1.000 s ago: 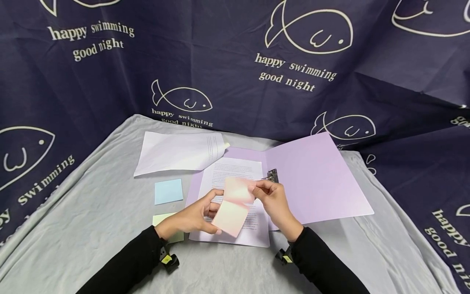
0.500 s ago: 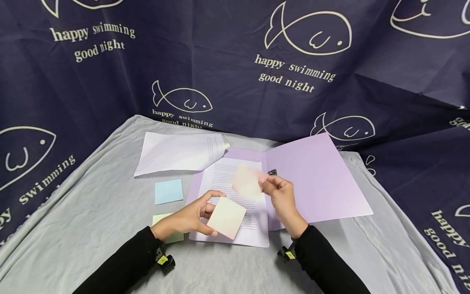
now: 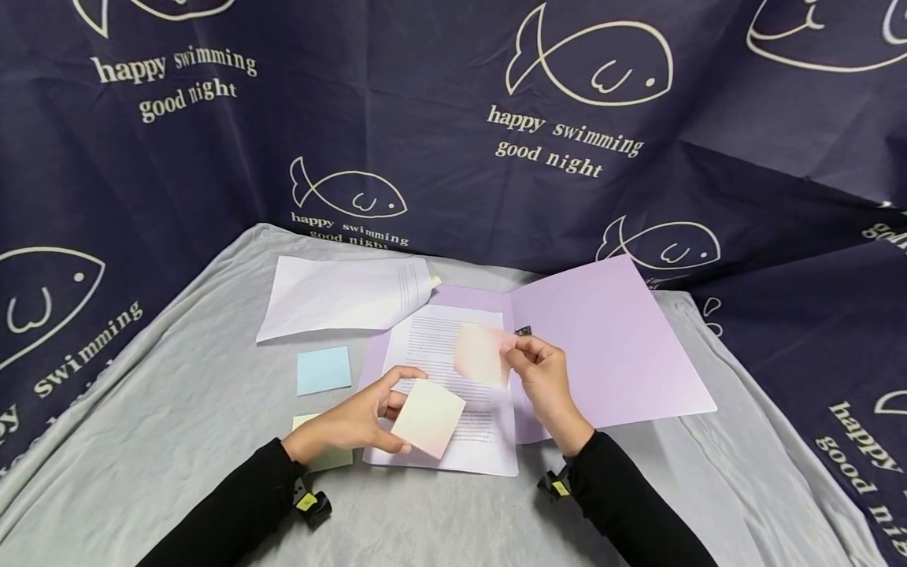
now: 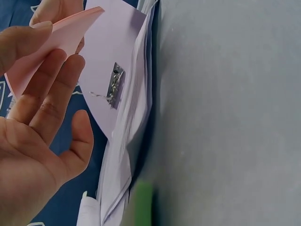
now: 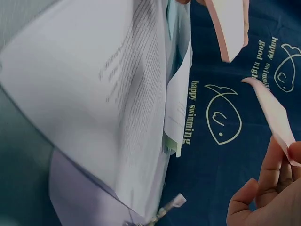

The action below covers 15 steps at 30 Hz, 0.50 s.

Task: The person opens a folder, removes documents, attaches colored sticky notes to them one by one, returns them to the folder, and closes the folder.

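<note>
My left hand (image 3: 354,420) grips a pink sticky note pad (image 3: 429,419) by its left edge, thumb on the near side and fingers behind. In the left wrist view the pad (image 4: 56,42) stands tilted between thumb and fingertips. A single pink sticky note (image 3: 480,354) is pinched at its right edge by my right hand (image 3: 544,384). The note hangs over the printed page (image 3: 453,327), apart from the pad. In the right wrist view this loose note (image 5: 270,110) curls at its far end. Under both hands lies the open purple folder (image 3: 602,354) with printed sheets.
A turned-back sheet (image 3: 340,295) with a pale yellow-green tab (image 3: 435,281) lies at the back left. On the grey cloth (image 3: 212,409), a blue sticky pad (image 3: 323,370) sits left of the folder. A green pad (image 3: 333,459) lies partly under the left wrist. A metal clip (image 3: 523,331) sits at the folder's spine.
The right hand has pulled the top pink note off the pad and moved it right and away. The left hand with the pad has shifted slightly left.
</note>
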Motion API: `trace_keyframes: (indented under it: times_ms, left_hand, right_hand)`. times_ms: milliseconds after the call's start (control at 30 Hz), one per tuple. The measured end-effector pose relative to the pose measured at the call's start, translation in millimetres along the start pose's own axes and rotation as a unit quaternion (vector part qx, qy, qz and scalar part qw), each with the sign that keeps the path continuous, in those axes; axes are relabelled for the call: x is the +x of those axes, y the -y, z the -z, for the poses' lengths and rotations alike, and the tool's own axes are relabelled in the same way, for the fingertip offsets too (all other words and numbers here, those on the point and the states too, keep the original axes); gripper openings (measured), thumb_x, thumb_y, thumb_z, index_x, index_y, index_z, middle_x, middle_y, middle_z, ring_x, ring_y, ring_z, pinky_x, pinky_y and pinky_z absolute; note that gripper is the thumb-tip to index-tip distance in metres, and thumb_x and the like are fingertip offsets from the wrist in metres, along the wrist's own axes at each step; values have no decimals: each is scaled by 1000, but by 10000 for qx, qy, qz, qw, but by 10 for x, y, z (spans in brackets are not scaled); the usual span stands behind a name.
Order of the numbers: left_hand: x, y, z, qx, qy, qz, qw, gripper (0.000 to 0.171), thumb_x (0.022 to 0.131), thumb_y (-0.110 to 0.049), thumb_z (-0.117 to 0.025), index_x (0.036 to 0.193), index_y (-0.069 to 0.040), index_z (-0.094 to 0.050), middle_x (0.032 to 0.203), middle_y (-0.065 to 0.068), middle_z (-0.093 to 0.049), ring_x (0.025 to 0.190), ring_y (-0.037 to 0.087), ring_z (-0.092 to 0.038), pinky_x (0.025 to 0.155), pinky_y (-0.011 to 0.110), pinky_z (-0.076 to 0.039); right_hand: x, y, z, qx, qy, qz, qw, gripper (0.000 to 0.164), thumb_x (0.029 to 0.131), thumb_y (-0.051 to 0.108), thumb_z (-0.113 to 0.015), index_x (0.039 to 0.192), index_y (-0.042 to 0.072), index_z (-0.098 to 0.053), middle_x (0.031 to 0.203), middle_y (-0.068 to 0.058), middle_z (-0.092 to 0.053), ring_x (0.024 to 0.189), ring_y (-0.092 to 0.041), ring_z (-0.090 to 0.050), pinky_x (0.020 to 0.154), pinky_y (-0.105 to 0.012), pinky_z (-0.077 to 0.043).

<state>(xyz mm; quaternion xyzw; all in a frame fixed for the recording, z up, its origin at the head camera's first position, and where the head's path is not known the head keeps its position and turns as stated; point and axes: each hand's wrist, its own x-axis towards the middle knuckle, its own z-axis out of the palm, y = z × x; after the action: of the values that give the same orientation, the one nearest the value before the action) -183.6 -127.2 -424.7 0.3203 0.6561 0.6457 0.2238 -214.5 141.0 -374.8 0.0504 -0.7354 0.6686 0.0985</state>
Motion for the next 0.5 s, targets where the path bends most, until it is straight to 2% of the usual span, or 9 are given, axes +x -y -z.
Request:
trace_keyframes:
  times_ms: [67, 133, 200, 267, 367, 467, 500]
  left_hand:
    - [-35, 2, 26, 114, -77, -16, 9999, 83, 69, 9, -73, 135, -10, -27, 104, 15, -64, 85, 33, -62, 71, 38, -49]
    - [-78, 2, 64, 255, -152, -51, 9995, 82, 69, 9, -73, 135, -9, -28, 102, 15, -64, 82, 32, -61, 69, 38, -49]
    - [-129, -4, 114, 331, -218, -70, 9992, 81, 69, 8, -72, 135, -8, -28, 101, 15, -65, 82, 32, -61, 68, 38, -49]
    - [-185, -18, 178, 382, -293, -78, 9988, 79, 70, 7, -72, 134, -6, -28, 101, 15, -65, 81, 32, -61, 67, 38, -48]
    - [-279, -49, 292, 461, -509, -65, 9976, 77, 70, 6, -72, 132, -3, -29, 100, 16, -65, 81, 34, -61, 69, 38, -48]
    - [-391, -89, 415, 580, -840, 14, 9948, 75, 69, 6, -73, 131, -3, -30, 100, 16, -65, 79, 34, -61, 67, 36, -47]
    - [-431, -102, 454, 632, -949, 52, 9935, 75, 70, 6, -73, 131, -3, -30, 99, 16, -66, 79, 33, -61, 66, 36, -47]
  right_hand:
    - [14, 14, -4, -359, 209, 225, 9989, 7, 80, -5, -63, 83, -11, -65, 69, -5, -61, 61, -9, -51, 55, -20, -39]
    - [32, 31, -10, -945, 476, 604, 9925, 6, 80, -5, -64, 84, -9, -67, 73, -7, -65, 63, -11, -55, 56, -20, -42]
    - [60, 43, -22, -1739, 744, 1163, 9750, 6, 80, -4, -65, 83, -6, -69, 74, -8, -66, 63, -12, -57, 56, -22, -43]
    - [97, 56, -44, -2600, 912, 1795, 9444, 7, 79, -3, -67, 84, -2, -71, 72, -6, -67, 60, -13, -58, 54, -25, -44]
    - [165, 82, -105, -3721, 1116, 2482, 8874, 10, 78, -1, -68, 87, 2, -74, 68, -2, -66, 54, -13, -53, 49, -28, -41]
    - [248, 118, -194, -4560, 1318, 2771, 8354, 14, 78, -1, -67, 86, 7, -75, 68, 0, -65, 48, -12, -45, 45, -28, -36]
    - [278, 128, -227, -4775, 1380, 2809, 8210, 15, 78, -1, -66, 86, 8, -75, 68, 1, -65, 47, -11, -42, 44, -28, -34]
